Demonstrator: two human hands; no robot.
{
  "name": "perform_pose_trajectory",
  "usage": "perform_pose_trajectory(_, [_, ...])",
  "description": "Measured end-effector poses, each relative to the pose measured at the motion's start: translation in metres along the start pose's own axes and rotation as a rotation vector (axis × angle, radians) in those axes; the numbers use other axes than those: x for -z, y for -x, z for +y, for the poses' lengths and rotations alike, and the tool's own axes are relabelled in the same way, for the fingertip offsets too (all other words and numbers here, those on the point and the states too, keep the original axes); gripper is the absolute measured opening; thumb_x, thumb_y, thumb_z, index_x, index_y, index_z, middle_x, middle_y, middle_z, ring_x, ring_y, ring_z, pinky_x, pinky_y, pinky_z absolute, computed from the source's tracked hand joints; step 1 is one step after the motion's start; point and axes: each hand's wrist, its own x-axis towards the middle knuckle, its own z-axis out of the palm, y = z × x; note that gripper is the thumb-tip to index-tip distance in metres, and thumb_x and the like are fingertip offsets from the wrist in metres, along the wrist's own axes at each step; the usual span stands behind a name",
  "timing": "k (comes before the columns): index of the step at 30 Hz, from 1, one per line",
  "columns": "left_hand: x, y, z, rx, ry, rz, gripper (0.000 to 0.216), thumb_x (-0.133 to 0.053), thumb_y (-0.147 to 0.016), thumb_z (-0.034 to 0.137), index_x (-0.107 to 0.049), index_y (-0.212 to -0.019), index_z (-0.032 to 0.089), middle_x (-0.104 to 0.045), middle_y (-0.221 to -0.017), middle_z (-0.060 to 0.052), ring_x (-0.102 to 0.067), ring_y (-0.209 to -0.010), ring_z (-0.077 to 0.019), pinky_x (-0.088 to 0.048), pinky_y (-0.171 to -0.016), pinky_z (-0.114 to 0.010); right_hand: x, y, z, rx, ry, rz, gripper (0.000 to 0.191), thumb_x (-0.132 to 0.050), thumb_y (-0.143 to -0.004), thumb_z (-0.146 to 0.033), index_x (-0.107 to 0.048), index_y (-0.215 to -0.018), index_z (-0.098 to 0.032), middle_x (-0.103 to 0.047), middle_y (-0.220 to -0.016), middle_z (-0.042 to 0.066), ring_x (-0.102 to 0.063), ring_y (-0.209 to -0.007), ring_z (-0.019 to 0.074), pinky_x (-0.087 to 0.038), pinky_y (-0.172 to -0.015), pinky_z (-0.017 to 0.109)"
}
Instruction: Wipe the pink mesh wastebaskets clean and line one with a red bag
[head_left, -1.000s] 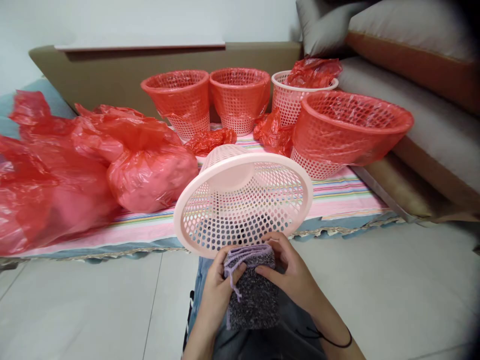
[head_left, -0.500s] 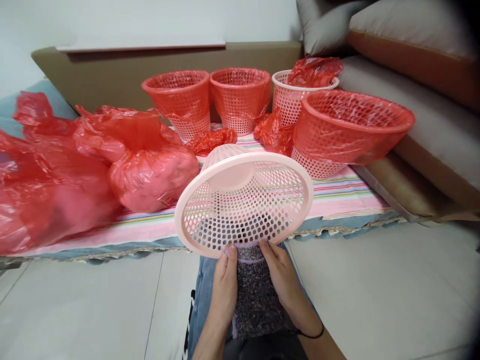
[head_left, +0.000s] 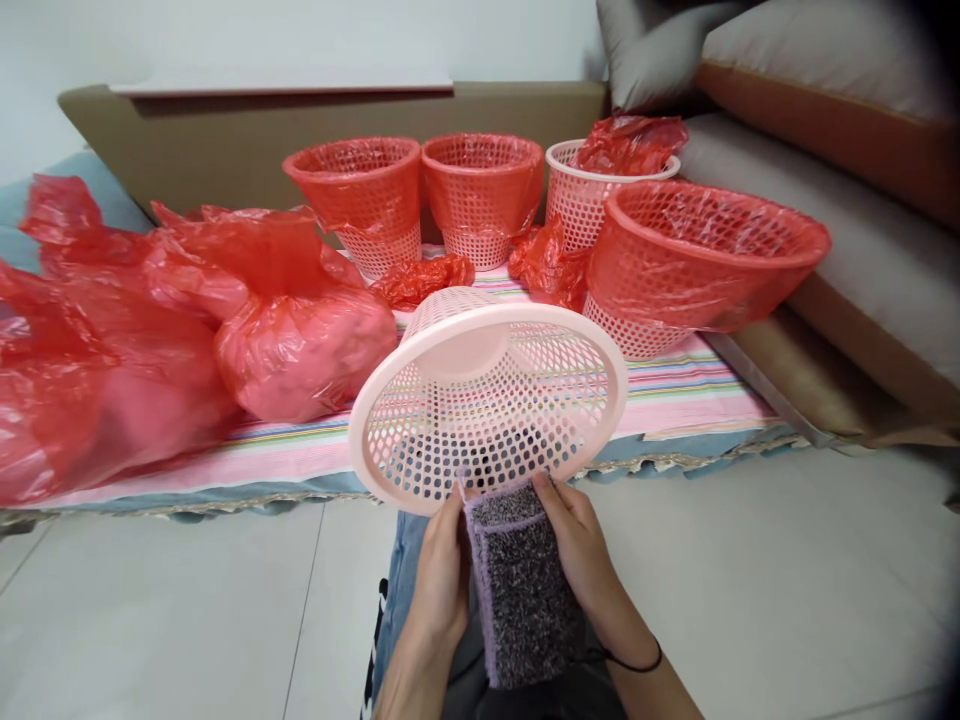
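A dark grey speckled cloth (head_left: pixel 525 590) with purple edging is folded between my hands, above my lap. My left hand (head_left: pixel 441 570) is closed on its upper left corner, where a small purple loop sticks up. At the upper right edge, my right hand (head_left: pixel 581 545) pinches the cloth between thumb and fingers. Just beyond them a pale pink perforated plastic basket (head_left: pixel 487 400) lies tipped on its side, its mouth facing me. The near rim passes close behind the cloth; whether they touch I cannot tell.
Red-bag-lined baskets (head_left: pixel 484 185) stand at the back, and another lined basket (head_left: pixel 697 260) leans at right. Filled red plastic bags (head_left: pixel 300 340) sit at left. Crumpled red bags (head_left: pixel 424 282) lie between on the striped sheet (head_left: pixel 667 390). Grey cushions (head_left: pixel 825 220) are stacked at right.
The cloth has turned and tilted, showing its left purple edge and the loop. My right hand has shifted slightly right; the basket has stayed in place.
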Motion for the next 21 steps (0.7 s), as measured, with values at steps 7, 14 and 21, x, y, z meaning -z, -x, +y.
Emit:
perform_pose_trajectory(7, [0.005, 0.005, 0.001, -0.092, -0.203, -0.115, 0.057, -0.054, -0.087, 0.071, -0.073, -0.101, 0.02, -0.074, -0.117, -0.009, -0.063, -0.118, -0.0306, -0.048, -0.103, -0.038, -0.003, 0.002, 0.0, 0.065, 0.1, 0.045, 0.054, -0.052, -0.09, -0.067, -0.046, -0.063, -0.021, -0.044, -0.06, -0.001, -0.045, -0.066, 0.0163, -0.036, -0.063, 0.027])
perform_pose_trajectory(14, [0.0, -0.004, -0.014, -0.204, -0.369, 0.077, 0.055, -0.058, -0.086, 0.067, -0.074, -0.1, 0.016, -0.076, -0.112, -0.009, -0.065, -0.115, -0.0311, -0.049, -0.102, -0.039, -0.015, 0.006, 0.0, 0.094, 0.057, 0.07, 0.053, -0.053, -0.089, -0.069, -0.058, -0.071, -0.019, -0.058, -0.07, 0.002, -0.054, -0.072, 0.0181, -0.044, -0.069, 0.028])
perform_pose_trajectory(21, [-0.009, 0.001, -0.015, 0.006, -0.017, 0.081, 0.048, -0.061, -0.089, 0.058, -0.074, -0.115, 0.02, -0.078, -0.111, -0.009, -0.069, -0.115, -0.0303, -0.052, -0.103, -0.043, -0.017, 0.006, -0.008, -0.146, -0.172, -0.042, 0.065, -0.052, -0.086, -0.076, -0.076, -0.102, -0.018, -0.075, -0.091, 0.01, -0.066, -0.103, 0.0297, -0.05, -0.097, 0.042])
